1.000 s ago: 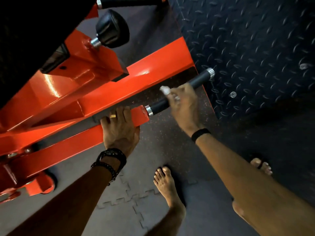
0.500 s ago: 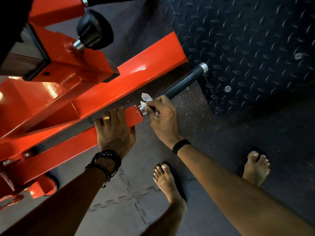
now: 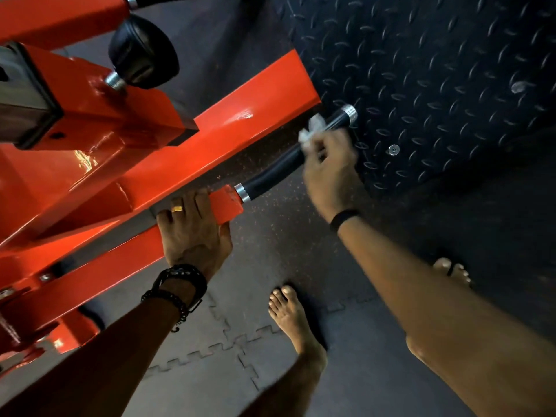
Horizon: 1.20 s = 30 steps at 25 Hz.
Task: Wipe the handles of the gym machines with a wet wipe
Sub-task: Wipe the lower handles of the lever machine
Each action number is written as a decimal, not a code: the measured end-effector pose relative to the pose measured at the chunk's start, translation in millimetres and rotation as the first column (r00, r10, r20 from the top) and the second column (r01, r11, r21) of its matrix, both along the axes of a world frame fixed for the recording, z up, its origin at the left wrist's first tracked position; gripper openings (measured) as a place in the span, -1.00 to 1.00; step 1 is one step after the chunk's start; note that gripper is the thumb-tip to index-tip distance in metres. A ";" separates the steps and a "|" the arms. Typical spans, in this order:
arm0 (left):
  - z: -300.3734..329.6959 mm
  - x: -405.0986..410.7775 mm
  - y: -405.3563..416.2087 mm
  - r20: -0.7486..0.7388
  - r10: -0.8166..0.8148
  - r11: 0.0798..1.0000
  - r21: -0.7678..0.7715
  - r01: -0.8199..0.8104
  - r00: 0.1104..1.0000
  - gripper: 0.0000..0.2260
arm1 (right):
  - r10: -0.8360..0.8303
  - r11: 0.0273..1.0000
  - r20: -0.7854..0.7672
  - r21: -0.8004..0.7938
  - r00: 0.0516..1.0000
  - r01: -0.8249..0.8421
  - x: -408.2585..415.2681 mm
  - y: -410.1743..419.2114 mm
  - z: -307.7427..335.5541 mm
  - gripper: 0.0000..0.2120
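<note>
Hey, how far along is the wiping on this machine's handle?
Underway. The right hand is closed around the black handle near its outer end, with the wipe pressed against the grip. The left hand steadies the orange frame. Nothing shows which parts are already clean. The upper handle is untouched right now.

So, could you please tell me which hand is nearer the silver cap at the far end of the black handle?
Right. The right hand wraps the handle just short of the silver cap; the left hand grips the orange bar at the opposite end.
</note>
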<state>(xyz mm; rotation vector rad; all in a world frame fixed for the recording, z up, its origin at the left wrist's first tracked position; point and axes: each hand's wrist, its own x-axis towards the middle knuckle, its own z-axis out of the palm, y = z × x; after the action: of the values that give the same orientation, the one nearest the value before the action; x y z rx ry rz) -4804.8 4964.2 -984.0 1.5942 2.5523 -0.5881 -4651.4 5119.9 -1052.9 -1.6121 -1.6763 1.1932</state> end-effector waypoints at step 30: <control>3.7 -9.1 17.2 0.032 -0.080 0.982 -0.167 0.084 0.996 -0.50 | -0.852 0.299 -0.091 -0.892 0.515 0.338 -33.1 -20.2 -16.6 -0.74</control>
<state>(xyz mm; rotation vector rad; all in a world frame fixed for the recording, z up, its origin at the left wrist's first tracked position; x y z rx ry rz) -4813.9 4981.4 -980.3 1.6433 2.3569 -0.7639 -4684.5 5099.7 -1069.4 -1.8099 0.1094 1.7989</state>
